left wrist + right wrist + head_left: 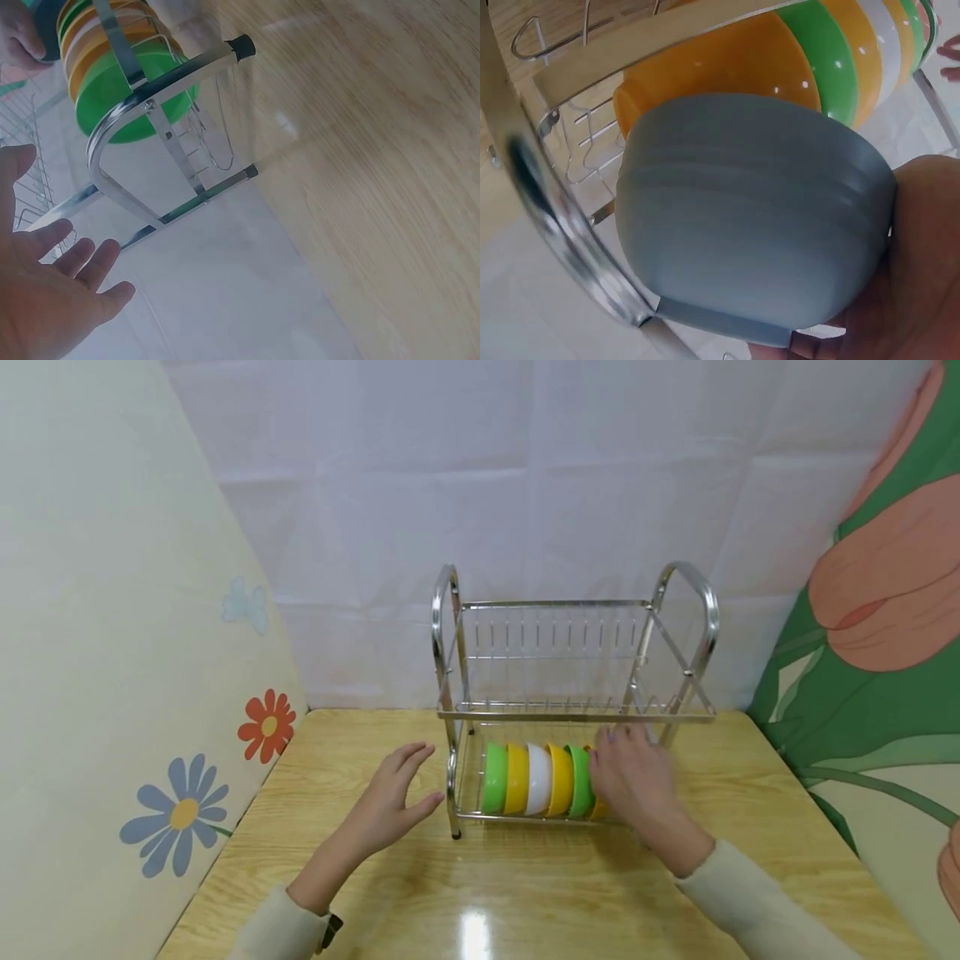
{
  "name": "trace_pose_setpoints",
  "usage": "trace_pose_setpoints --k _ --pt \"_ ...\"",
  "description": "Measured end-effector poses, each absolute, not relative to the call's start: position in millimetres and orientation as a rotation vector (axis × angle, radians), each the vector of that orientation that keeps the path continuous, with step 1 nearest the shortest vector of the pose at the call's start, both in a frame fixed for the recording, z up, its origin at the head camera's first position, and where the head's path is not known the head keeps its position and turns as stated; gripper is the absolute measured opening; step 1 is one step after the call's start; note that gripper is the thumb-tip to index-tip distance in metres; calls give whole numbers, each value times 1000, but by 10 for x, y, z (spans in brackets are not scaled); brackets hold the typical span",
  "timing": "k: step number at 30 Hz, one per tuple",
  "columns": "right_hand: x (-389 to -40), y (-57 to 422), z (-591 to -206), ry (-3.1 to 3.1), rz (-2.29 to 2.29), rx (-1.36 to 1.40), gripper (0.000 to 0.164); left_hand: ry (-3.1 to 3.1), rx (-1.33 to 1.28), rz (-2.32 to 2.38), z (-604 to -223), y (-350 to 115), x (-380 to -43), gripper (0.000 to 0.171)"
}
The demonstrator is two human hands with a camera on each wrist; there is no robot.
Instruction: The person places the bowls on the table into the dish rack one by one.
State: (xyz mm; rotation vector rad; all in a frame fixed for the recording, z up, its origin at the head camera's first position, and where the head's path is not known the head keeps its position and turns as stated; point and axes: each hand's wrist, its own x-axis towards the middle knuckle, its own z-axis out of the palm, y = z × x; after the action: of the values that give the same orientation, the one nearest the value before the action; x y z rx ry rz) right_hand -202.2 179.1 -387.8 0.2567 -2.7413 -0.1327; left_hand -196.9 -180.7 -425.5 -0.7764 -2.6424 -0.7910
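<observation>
My right hand grips a grey-blue bowl at the right end of the lower shelf. From the head camera that bowl is hidden behind the hand. A row of nested bowls stands on edge beside it: a green bowl at the left end, then yellow, a white bowl, yellow, another green bowl and an orange-yellow bowl nearest the grey-blue one. To the left of the metal dish rack, my left hand hovers with its fingers loosely spread, holding nothing.
The rack has two tiers, with rounded side posts and a wire upper shelf above the bowls. It stands on a wood-grain table. A white cloth hangs behind, with flower-patterned sheets at both sides.
</observation>
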Motion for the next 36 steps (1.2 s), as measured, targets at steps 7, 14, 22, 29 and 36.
trace_pose_setpoints --k 7,14,22,29,36 --pt "-2079 1737 -4011 -2775 -175 257 35 -2643 -770 -801 -4274 -1776 -1962 71" --pt "-2096 1820 -4126 -2711 -24 229 33 -2637 -769 -794 -4297 -1772 -1966 71" --pt "-2104 1871 -4187 -2715 56 245 33 -2637 -774 -788 -4297 -1768 -1970 71" --pt "-2128 1916 -4267 -2745 82 260 35 -2648 -764 -794 -4309 -1772 -1962 72" --pt "-2126 1948 -4284 -2793 175 253 45 -2646 -759 -797 -4311 -1778 -1963 72"
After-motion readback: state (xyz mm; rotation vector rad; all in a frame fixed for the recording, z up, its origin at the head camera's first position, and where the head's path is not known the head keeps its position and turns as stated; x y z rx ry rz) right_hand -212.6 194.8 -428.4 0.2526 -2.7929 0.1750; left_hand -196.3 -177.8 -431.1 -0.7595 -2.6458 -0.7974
